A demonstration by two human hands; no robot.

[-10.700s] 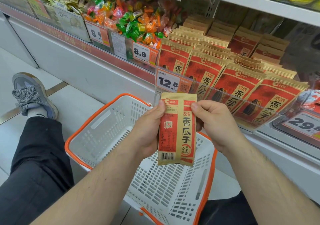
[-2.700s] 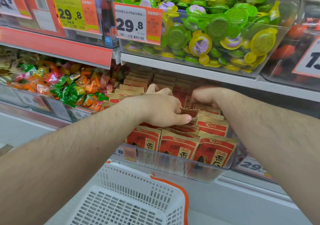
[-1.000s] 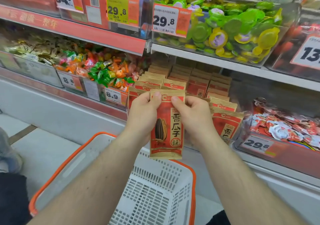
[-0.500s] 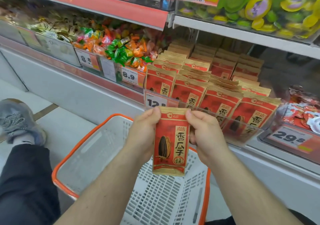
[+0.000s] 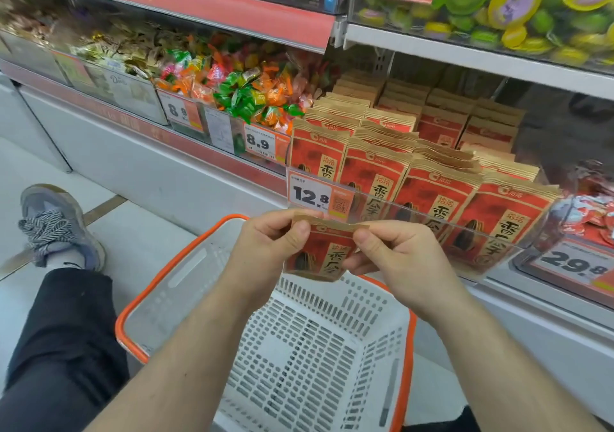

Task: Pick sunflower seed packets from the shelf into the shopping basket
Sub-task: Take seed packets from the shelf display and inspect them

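We have lowered the packet point(image 5: 320, 253) from the shelf point(image 5: 465, 62); both hands, left point(image 5: 269, 248) and right point(image 5: 395, 258), pinch its top corners. It now hangs directly over the basket point(image 5: 159, 285), ready to drop.

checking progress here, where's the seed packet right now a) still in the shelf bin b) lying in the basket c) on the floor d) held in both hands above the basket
d: the left hand and right hand each pinch a top corner of the seed packet, which hangs above the shopping basket.
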